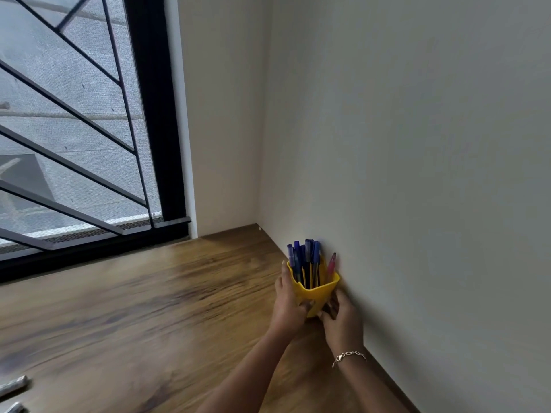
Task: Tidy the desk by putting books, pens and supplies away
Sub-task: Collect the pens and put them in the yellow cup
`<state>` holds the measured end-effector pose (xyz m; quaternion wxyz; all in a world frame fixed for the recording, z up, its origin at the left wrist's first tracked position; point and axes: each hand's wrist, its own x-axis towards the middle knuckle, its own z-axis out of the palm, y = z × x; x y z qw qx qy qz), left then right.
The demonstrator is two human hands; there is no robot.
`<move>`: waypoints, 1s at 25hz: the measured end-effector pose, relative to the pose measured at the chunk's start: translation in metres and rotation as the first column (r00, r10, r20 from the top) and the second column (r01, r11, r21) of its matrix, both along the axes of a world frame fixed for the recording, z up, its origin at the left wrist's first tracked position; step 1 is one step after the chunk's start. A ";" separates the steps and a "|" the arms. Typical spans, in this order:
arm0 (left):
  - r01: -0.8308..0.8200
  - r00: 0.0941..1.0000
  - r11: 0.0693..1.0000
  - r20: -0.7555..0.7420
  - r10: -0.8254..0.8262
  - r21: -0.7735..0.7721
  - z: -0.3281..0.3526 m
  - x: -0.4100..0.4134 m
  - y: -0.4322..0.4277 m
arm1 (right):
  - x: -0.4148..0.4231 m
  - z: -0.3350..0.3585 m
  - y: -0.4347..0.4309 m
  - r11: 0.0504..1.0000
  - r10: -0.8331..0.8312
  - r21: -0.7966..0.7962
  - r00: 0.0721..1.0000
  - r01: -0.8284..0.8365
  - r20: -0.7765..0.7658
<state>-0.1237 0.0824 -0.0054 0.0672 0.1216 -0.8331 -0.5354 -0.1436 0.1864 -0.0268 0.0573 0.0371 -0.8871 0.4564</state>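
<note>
A yellow pen holder point(320, 289) stands on the wooden desk point(149, 308), close against the right wall. Several blue pens point(305, 260) and one pink pen point(331, 265) stick up out of it. My left hand point(287, 305) grips the holder's left side, thumb across its front. My right hand point(340, 315), with a bracelet on the wrist, wraps round the holder's lower right side next to the wall.
The white wall point(417, 174) runs along the desk's right edge and meets a corner behind the holder. A black-framed window point(74, 129) with diagonal bars borders the desk's far left. Two silvery objects point(13, 386) lie at the bottom-left corner, partly cut off.
</note>
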 end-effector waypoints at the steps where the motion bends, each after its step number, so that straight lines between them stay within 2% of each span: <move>1: -0.002 1.000 1.000 0.001 0.002 -0.002 0.000 0.000 0.000 | 0.000 0.000 0.001 1.000 0.006 -0.003 1.000 -0.006 0.003; 8: 0.017 1.000 0.997 -0.009 -0.018 -0.074 -0.001 0.002 -0.002 | 0.004 -0.010 0.000 1.000 -0.002 0.007 1.000 0.002 0.022; 10: 0.041 0.999 0.993 0.003 -0.041 -0.110 -0.002 0.004 -0.003 | 0.013 -0.005 0.000 0.999 -0.016 0.049 0.999 0.018 -0.030; 12: 0.057 0.998 0.980 0.009 -0.056 -0.193 -0.004 0.010 -0.005 | 0.024 -0.001 0.000 0.985 0.009 0.168 0.964 0.037 -0.265; 14: 0.055 0.998 0.915 0.025 -0.049 -0.400 -0.008 0.016 -0.012 | 0.032 -0.002 -0.002 0.956 0.101 0.287 0.843 0.065 -0.528; 15: 0.048 0.999 0.861 0.039 -0.033 -0.506 -0.011 0.019 -0.018 | 0.034 0.001 -0.005 0.945 0.164 0.324 0.796 0.043 -0.582; 18: 0.014 0.997 0.737 0.061 0.036 -0.676 -0.014 0.036 -0.038 | 0.036 0.010 -0.022 0.895 0.302 0.445 0.762 -0.020 -0.573; 21: -0.006 0.996 0.673 0.057 0.071 -0.740 -0.015 0.057 -0.058 | 0.038 0.012 -0.042 0.849 0.380 0.524 0.767 -0.068 -0.517; 23: -0.036 0.991 0.645 0.054 0.120 -0.764 -0.017 0.072 -0.073 | 0.040 0.006 -0.055 0.823 0.425 0.558 0.766 -0.106 -0.482; 25: -0.066 0.982 0.654 0.065 0.175 -0.754 -0.014 0.093 -0.085 | 0.045 0.000 -0.069 0.802 0.469 0.582 0.747 -0.137 -0.471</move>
